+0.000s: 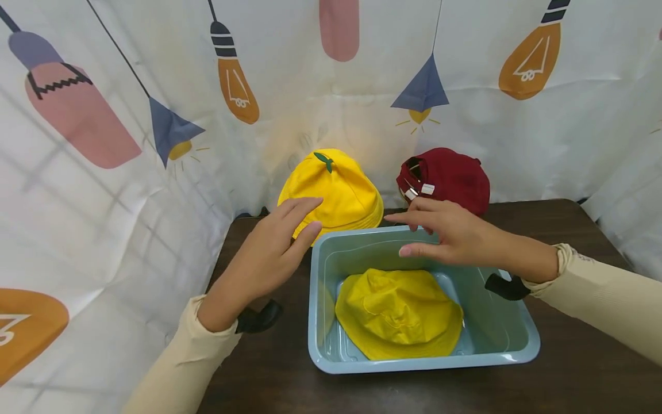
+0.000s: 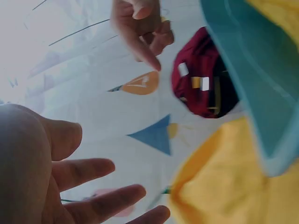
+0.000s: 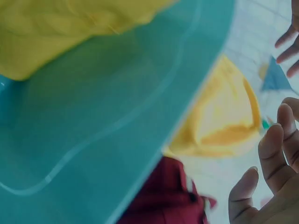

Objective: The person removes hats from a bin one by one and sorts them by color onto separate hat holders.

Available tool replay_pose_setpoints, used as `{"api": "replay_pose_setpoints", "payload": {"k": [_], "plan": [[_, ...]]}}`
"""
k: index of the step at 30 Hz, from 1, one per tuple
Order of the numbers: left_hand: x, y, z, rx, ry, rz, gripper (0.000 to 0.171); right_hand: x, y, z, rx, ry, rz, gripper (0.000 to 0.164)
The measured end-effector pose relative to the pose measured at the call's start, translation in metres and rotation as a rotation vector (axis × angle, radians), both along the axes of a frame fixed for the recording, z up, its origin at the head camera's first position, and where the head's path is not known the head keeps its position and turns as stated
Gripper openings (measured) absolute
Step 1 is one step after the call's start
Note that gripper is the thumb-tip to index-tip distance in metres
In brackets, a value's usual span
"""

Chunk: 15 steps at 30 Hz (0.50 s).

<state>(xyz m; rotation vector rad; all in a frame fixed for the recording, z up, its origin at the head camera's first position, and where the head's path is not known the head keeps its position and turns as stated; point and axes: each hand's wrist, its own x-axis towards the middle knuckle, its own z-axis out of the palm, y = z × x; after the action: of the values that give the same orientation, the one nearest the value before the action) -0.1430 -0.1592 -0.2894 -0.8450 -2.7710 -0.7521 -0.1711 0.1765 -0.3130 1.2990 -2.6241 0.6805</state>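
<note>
My left hand (image 1: 276, 247) hovers in front of the bright yellow hat (image 1: 336, 187) with a green sprout on top, its fingers extended and holding nothing. Above the rear of the blue-grey plastic basin (image 1: 316, 322) is my right hand (image 1: 447, 233), also holding nothing, fingers loosely bent. A second yellow bucket hat (image 1: 398, 313) lies crumpled on the basin floor. Behind the basin, at the right, sits a dark red cap (image 1: 457, 178) with its back strap and a white tag showing. In the left wrist view, the left hand (image 2: 88, 182) is spread, apart from the hats.
A dark brown wooden table (image 1: 269, 368) carries the basin and hats. White curtain cloth (image 1: 320, 115) printed with lamps and bulbs hangs behind the table and along both sides. Black straps with camera mounts (image 1: 261, 316) sit at both wrists.
</note>
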Motion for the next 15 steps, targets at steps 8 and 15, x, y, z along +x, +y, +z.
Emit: {"api": "replay_pose_setpoints", "payload": {"k": [8,15], "plan": [[0.02,-0.013,-0.065,0.055,-0.182,0.057,0.065,0.01,-0.015,-0.026,0.141,-0.064,0.041,0.06],[0.032,-0.012,-0.094,0.168,-0.267,0.001,0.071,0.017,-0.02,-0.039,0.265,-0.139,0.019,0.072]]}}
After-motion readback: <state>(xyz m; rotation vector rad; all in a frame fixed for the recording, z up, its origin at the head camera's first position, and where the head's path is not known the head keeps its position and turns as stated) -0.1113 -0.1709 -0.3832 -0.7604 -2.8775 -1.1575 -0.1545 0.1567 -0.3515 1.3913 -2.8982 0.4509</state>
